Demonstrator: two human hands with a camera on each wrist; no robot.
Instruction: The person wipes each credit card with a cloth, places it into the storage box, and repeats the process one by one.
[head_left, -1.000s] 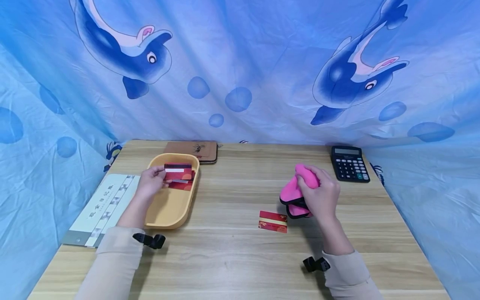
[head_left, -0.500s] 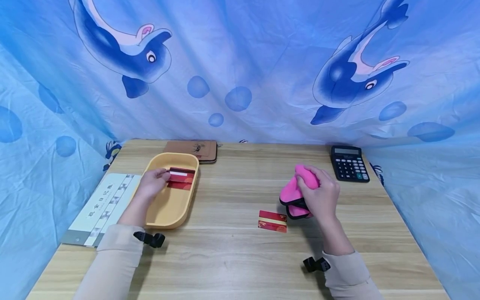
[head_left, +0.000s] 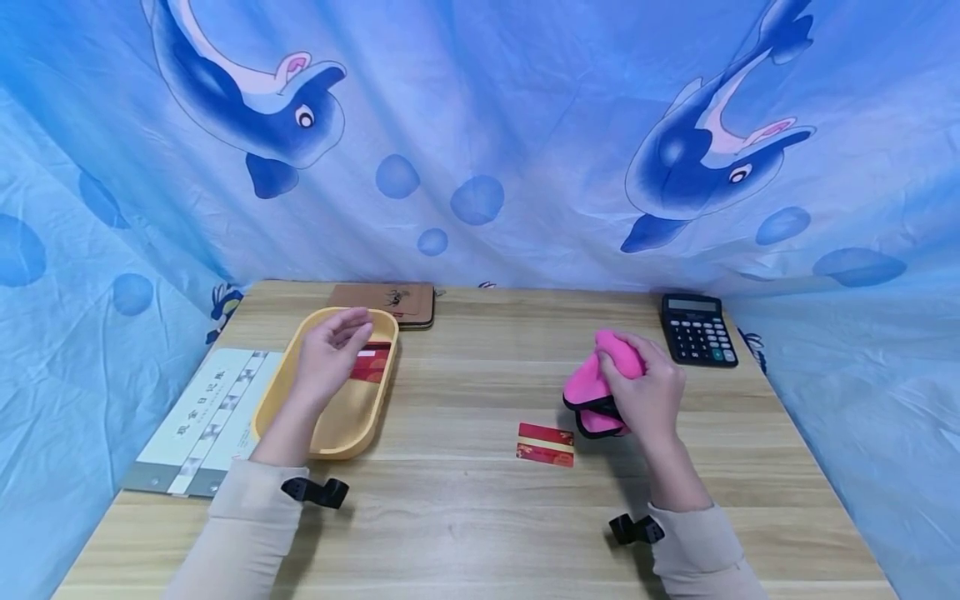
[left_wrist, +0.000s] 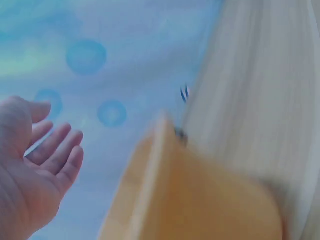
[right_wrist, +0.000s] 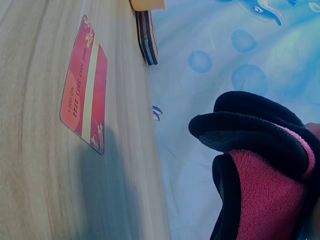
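My left hand (head_left: 327,354) hovers over the yellow tray (head_left: 347,427), holding nothing, with fingers slightly bent. In the left wrist view its palm and spread fingers (left_wrist: 62,150) show beside the tray's blurred wall (left_wrist: 210,200). Red cards (head_left: 372,363) lie at the far end of the tray, partly hidden by the hand. My right hand (head_left: 651,390) grips a folded pink fleece item with black edging (head_left: 588,385), held over the table. Just left of this item, one red card with a pale stripe (head_left: 545,444) lies flat on the wood, its printed digits visible in the right wrist view.
A pale green book (head_left: 202,412) lies left of the tray, overlapped by its rim. Behind the tray is a brown wallet (head_left: 412,304) with a zip. At the back right sits a black calculator (head_left: 699,330). A blue dolphin curtain (head_left: 480,125) encloses the table.
My left hand put a red card down on another in the tray, let go, and rose away with its fingers loosened. The right hand keeps its grip on the pink item, nearly still.
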